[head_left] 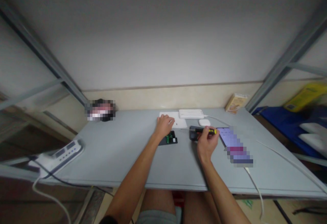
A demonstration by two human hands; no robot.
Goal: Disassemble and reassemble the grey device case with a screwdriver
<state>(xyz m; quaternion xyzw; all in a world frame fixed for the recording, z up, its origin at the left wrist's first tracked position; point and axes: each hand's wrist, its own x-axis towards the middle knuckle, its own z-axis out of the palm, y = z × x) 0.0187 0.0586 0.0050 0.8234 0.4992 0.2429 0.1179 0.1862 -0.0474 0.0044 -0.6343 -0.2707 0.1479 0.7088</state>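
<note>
My right hand [207, 144] is closed around the handle of a screwdriver [204, 131], black and yellow, whose thin shaft points left over the table. Close to that hand lies a dark grey box-like object [193, 133], partly covered by the screwdriver and fingers. On a white sheet [181, 123] rests my left hand [164, 125], fingers bent downward and thumb apart from them. Small dark specks show on the sheet to its right. Just below that hand is a black open casing [163, 142] with a green circuit board [169, 138], partly hidden by my wrist.
A white power bank-like block [191, 114] and a white earbud case [204, 123] lie behind. At right are a phone [226, 137] with a cable and a small box [236, 103]. A power strip [65, 156] sits on the left edge. Metal posts flank the table [114, 159].
</note>
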